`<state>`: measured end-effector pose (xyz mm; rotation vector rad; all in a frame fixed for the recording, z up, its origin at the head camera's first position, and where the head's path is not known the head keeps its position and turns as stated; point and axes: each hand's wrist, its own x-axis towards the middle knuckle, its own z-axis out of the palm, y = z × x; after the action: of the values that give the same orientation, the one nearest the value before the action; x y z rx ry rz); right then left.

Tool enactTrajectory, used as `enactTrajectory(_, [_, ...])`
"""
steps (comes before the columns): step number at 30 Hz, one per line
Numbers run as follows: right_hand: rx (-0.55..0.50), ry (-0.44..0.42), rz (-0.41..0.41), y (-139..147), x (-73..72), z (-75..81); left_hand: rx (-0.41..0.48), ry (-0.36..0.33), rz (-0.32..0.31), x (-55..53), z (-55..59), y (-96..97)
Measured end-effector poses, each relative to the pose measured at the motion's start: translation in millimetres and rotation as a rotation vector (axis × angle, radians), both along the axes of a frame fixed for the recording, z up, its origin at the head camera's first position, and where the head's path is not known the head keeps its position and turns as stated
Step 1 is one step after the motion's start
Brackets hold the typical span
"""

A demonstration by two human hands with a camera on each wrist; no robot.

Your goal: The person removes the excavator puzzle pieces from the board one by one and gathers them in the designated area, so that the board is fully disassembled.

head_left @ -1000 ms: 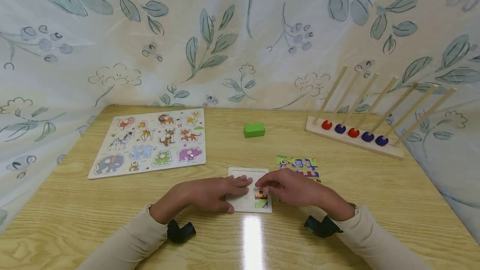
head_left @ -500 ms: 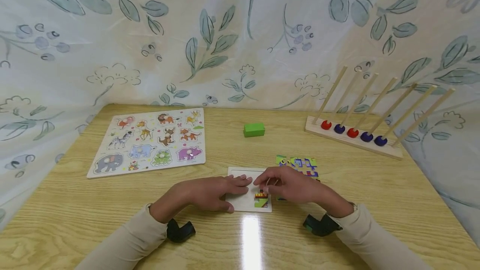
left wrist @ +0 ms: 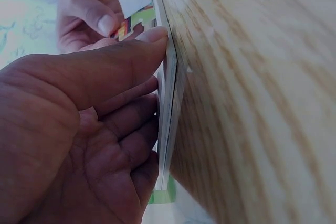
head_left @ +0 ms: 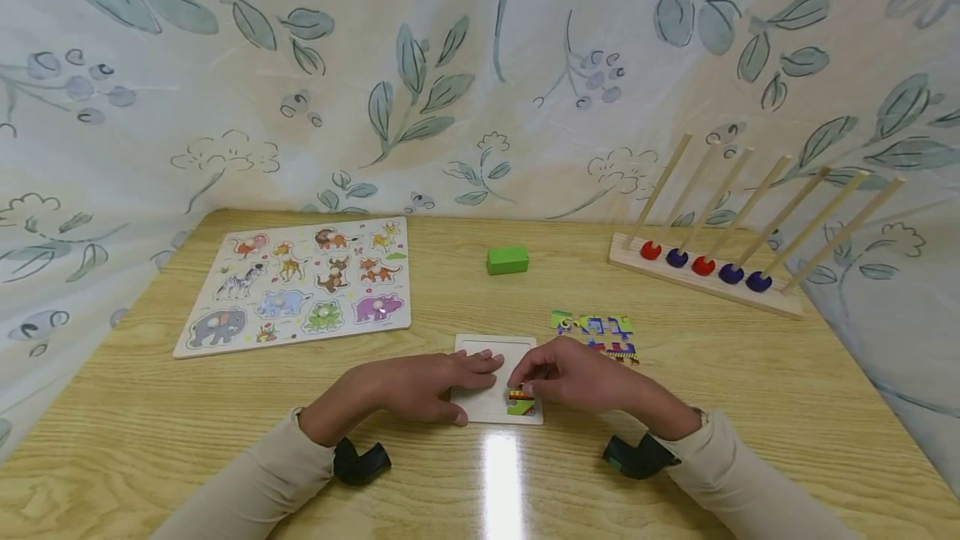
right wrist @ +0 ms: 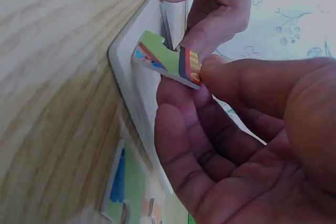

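A small white puzzle tray (head_left: pixel 489 415) lies on the table in front of the person. The left hand (head_left: pixel 427 386) rests on the tray's left side, fingers laid across it and thumb at the near edge. At the tray's near right corner, the right hand (head_left: pixel 577 375) pinches a puzzle piece (right wrist: pixel 163 56) between thumb and fingers. Green, red and yellow show on the piece. In the right wrist view it is tilted, raised at the pinched end. Several loose puzzle pieces (head_left: pixel 600 327) lie right of the tray, partly hidden by the right hand.
An animal peg puzzle board (head_left: pixel 300 286) lies at the left. A green block (head_left: pixel 507 260) sits behind the tray. At the back right stands a wooden rod stand (head_left: pixel 708 275) with red and blue beads. A patterned cloth (head_left: pixel 480 65) hangs behind the wooden table (head_left: pixel 337 498).
The right hand has drawn slightly toward the person, its fingertips now at the puzzle piece's far edge. The left hand has stayed in place on the tray.
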<state>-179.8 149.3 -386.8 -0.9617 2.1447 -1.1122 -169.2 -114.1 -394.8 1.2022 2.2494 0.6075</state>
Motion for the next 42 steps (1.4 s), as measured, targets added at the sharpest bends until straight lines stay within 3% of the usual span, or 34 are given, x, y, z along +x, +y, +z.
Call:
enactTrajectory(9, [0.004,-0.008,0.045,1,0.6,-3.5,0.0,-0.001,0.0,0.3,0.1,-0.3])
enactTrajectory(19, [0.004,0.017,0.03,6,6.2,-5.1,-0.003,-0.007,0.011,0.6,0.3,0.2])
enactTrajectory(33, [0.045,0.064,-0.066,36,12.1,-0.7,-0.007,-0.024,0.023,2.2,-0.3,0.3])
enactTrajectory(42, [-0.028,0.117,-0.078,57,7.7,1.6,-0.015,-0.026,0.028,0.9,-0.8,-0.2])
